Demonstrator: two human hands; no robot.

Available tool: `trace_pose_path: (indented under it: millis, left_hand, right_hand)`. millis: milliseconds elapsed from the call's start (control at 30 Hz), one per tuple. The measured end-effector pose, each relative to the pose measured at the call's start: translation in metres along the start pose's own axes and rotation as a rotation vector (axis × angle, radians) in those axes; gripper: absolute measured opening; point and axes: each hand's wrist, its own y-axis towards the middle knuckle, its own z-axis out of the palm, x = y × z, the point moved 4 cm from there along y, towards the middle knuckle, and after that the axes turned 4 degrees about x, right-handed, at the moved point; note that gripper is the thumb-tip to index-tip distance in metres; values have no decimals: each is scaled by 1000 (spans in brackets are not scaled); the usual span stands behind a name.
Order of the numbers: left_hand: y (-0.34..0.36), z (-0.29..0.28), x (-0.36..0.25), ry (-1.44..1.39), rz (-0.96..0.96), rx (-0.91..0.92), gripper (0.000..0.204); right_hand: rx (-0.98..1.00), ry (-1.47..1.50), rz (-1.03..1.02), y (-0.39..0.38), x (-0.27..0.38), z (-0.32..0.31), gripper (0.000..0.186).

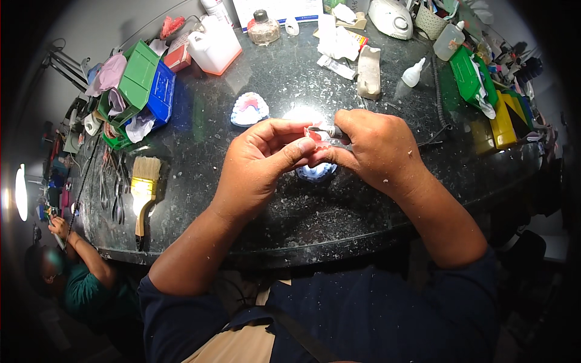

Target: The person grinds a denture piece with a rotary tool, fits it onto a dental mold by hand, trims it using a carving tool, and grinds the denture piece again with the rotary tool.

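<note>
My left hand (pixel 251 160) pinches a small pink dental plate (pixel 314 137) between thumb and fingertips over the bench. In my right hand (pixel 381 148) is a slim rotary handpiece (pixel 331 130), its metal nose pointing left and meeting the plate. The right thumb reaches under the plate and lies close to the left fingertips. Just below the hands, a blue-based dental cast (pixel 316 172) stands partly hidden. Farther off to the left sits another dental cast (pixel 259 113), white and blue with pink material in its palate.
A wide brush (pixel 143 187) and several pliers (pixel 117 193) lie at left, near green (pixel 136 78) and blue bins (pixel 162 91). A white jug (pixel 213 45), a glass bottle (pixel 263 29) and a pale block (pixel 368 72) stand behind. A coiled cord (pixel 437 91) runs at right. Another person (pixel 85 272) works at far left.
</note>
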Motion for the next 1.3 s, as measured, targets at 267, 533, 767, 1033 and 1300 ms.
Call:
trace_pose_path:
  millis: [267,533,767,1033,1300]
  left_hand:
    - [0,0,1,7,0,-3,28]
    - [2,-5,5,52,12,8,32]
    - [0,-3,3,50,15,12,33]
    - [1,-4,5,17,18,3,32]
    - [1,-3,4,34,29,15,29]
  right_hand:
    - [31,15,-17,-1,-1,4,49]
    - [34,6,2,-1,0,1,50]
    - [18,-1,-1,0,0,1,51]
    - [7,-20,8,0,0,1,53]
    - [-3,-10,10,0,0,0,52]
